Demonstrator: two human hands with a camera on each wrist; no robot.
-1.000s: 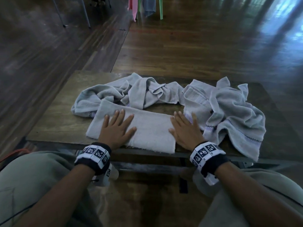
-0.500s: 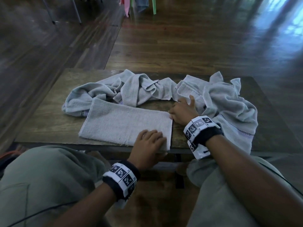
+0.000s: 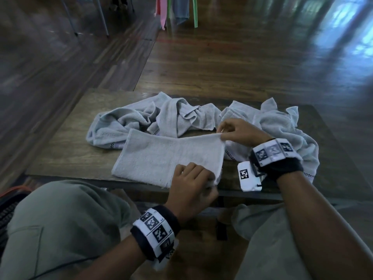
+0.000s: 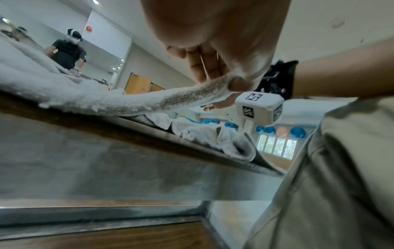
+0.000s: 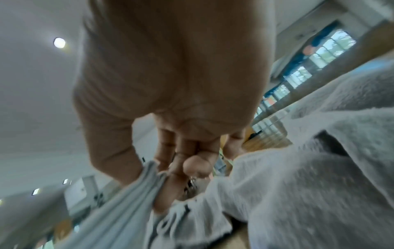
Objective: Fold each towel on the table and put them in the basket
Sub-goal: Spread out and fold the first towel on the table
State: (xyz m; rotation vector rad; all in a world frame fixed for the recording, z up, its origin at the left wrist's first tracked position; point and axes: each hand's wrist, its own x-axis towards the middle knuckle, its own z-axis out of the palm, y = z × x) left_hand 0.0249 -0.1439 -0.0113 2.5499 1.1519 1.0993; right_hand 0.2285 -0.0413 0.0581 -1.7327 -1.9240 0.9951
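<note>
A pale grey towel (image 3: 161, 156), folded into a long strip, lies along the near edge of the wooden table (image 3: 66, 154). My left hand (image 3: 193, 180) grips its near right corner, with that hand (image 4: 224, 64) pinching the towel's hem (image 4: 181, 99) in the left wrist view. My right hand (image 3: 236, 131) pinches the far right corner and holds it slightly raised; in the right wrist view the thumb and fingers (image 5: 168, 185) clamp the towel (image 5: 119, 214). Two crumpled towels lie behind, one at the back left (image 3: 153, 118) and one at the right (image 3: 282, 128). No basket is in view.
My knees in grey-green trousers (image 3: 66, 225) sit under the table's near edge. Dark wooden floor surrounds the table. Chair legs and hanging cloths (image 3: 171, 11) stand far behind. Another person (image 4: 68, 50) stands in the distance in the left wrist view.
Both hands left their flat press on the towel and moved to its right end. They now pinch the two right corners, and the far corner has lifted off the table.
</note>
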